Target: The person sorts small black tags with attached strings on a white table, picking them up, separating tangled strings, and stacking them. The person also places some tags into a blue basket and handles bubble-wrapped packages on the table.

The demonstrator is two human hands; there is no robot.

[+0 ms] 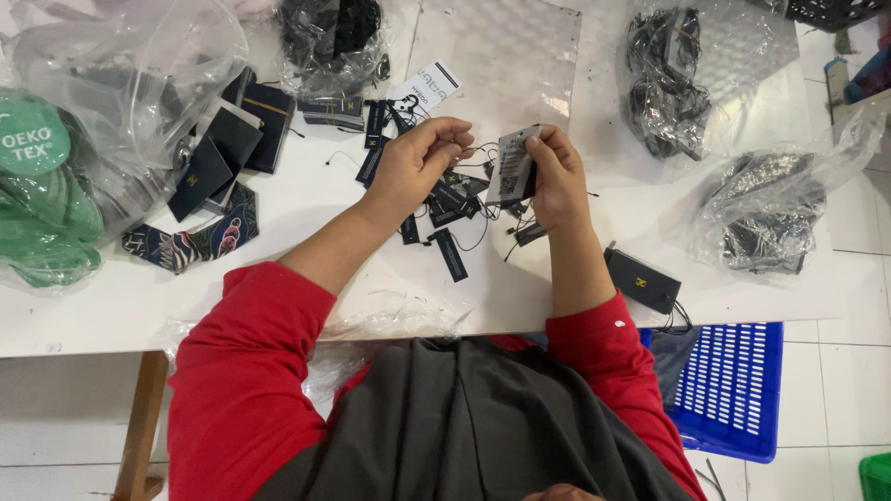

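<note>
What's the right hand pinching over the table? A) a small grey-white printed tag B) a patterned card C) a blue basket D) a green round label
A: the right hand grips a small grey-white printed tag between thumb and fingers, while the left hand pinches the thin black string beside it, above loose black tags on the white table.

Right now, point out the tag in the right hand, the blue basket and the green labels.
tag [511, 165], head view, printed face.
blue basket [733, 390], head view, slotted wall.
green labels [42, 199], head view, stack's top.
</note>
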